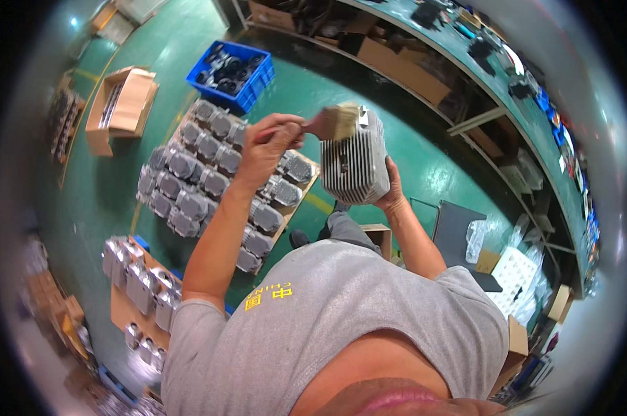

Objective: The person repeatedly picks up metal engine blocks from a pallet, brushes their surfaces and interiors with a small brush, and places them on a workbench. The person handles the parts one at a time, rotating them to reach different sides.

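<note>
My left hand grips the red handle of a paintbrush, whose pale bristles touch or hover over the top of a silver-grey finned metal housing; I cannot tell which. The housing stands out in front of my chest, its parallel fins facing up toward me and a small pale fitting at its far end. My right hand holds it by the right side, with some fingers hidden beneath it. A dark patch shows between some of the fins, too small to make out.
Rows of grey metal housings cover a board at left, below a blue crate of dark parts and near a cardboard box. Silver parts stand lower left. A long shelved bench curves along the right, above bagged items and white panels.
</note>
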Tool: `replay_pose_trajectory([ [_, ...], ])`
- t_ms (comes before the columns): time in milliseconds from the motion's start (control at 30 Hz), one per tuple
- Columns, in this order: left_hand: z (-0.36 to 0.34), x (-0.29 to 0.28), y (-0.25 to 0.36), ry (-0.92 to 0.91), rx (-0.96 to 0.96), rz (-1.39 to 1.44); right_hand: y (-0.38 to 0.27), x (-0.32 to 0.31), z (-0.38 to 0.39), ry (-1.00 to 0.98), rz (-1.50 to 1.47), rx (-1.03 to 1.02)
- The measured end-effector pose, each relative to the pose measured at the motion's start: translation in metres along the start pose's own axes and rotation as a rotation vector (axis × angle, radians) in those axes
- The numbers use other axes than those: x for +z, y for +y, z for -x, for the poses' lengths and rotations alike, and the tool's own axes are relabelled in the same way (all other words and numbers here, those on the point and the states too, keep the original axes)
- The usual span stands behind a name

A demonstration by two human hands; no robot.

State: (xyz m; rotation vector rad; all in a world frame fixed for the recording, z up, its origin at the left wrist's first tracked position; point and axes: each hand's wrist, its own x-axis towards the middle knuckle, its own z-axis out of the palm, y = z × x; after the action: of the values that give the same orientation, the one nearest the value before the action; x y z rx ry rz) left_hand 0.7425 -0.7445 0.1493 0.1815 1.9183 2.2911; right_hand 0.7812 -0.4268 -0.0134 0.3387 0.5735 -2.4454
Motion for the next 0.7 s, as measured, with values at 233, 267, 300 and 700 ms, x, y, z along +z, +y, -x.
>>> replay_pose_trajectory([
  [233, -0.131, 0.014, -0.029, 0.013, -0.036, -0.37, -0.094, -0.038, 0.026, 0.114, 0.025, -0.23],
  [267, -0.148, 0.052, -0.03, -0.051, -0.009, -0.301, -0.111, -0.044, 0.03, 0.153, 0.05, -0.254],
  [300, -0.162, 0.092, -0.028, -0.108, 0.018, -0.229, -0.125, -0.052, 0.032, 0.169, 0.084, -0.269],
  [700, -0.343, 0.192, -0.125, -0.371, -0.161, -0.534, -0.249, -0.11, 0.051, 0.508, 0.288, -0.77],
])
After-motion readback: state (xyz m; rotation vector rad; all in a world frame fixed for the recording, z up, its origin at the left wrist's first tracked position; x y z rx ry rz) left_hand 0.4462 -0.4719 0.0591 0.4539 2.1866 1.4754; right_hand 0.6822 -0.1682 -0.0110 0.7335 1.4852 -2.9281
